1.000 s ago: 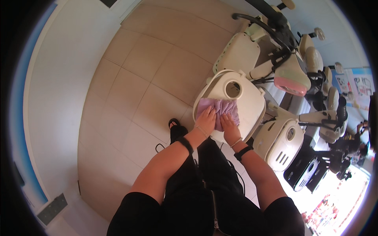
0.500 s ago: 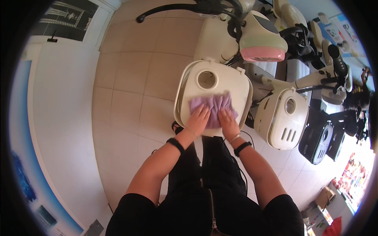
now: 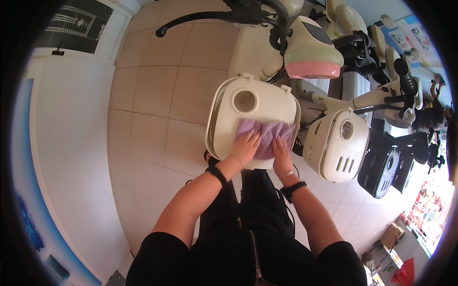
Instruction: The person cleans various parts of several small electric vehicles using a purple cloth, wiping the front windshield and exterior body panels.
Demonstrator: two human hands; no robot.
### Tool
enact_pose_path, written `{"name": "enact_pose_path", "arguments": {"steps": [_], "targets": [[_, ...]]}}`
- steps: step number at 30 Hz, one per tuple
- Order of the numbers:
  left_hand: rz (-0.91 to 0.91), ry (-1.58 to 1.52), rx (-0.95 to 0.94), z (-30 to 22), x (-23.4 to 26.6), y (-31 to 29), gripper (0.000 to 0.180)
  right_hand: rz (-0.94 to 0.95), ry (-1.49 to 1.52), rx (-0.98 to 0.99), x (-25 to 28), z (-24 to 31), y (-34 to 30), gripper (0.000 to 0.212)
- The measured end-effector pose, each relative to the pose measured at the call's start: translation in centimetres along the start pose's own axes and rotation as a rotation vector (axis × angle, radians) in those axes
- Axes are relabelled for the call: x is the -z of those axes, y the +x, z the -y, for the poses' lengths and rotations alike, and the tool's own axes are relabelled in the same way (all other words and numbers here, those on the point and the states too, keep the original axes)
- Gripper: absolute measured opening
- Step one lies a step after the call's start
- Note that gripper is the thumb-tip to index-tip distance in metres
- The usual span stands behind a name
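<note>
A bunched purple cloth lies on the lower part of a cream lid with a round hole. The lid tops a cream plastic basket at the front of a scooter. On the cloth's left part, my left hand is closed with its fingers pressing down. Holding the right part, my right hand has its fingers pointing away from me, close together, with cloth on both sides. Both palms are turned down, so the undersides of the fingers are hidden.
Beyond the basket are a black brake lever and a cream, green and pink headlight housing. To the right stand another cream basket and a black basket on further scooters. A white door is at left.
Both hands and the purple cloth have slid a little to the right across the lid. My right hand has turned more upright and sits slightly nearer to me. The whole view has shifted slightly.
</note>
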State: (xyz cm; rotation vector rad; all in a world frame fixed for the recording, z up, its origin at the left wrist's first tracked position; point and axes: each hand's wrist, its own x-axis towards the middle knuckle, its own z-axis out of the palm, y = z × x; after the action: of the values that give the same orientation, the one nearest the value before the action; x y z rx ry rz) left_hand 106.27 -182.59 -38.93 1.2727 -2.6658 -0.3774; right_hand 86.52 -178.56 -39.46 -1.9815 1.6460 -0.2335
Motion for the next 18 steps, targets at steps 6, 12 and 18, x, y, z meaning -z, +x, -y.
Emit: {"name": "enact_pose_path", "arguments": {"steps": [6, 12, 18], "targets": [[-0.008, -0.035, 0.0, -1.3, 0.5, -1.8, 0.038, 0.035, -0.046, 0.026, -0.8, 0.4, -2.6, 0.058], [-0.026, 0.188, -0.03, 2.5, -1.2, 5.9, 0.042, -0.163, -0.261, 0.085, 1.1, -0.7, 6.9, 0.054], [0.046, 0.24, 0.166, 6.0, 2.3, 13.6, 0.044, -0.132, -0.409, 0.015, 4.0, -1.2, 15.5, 0.059]]}}
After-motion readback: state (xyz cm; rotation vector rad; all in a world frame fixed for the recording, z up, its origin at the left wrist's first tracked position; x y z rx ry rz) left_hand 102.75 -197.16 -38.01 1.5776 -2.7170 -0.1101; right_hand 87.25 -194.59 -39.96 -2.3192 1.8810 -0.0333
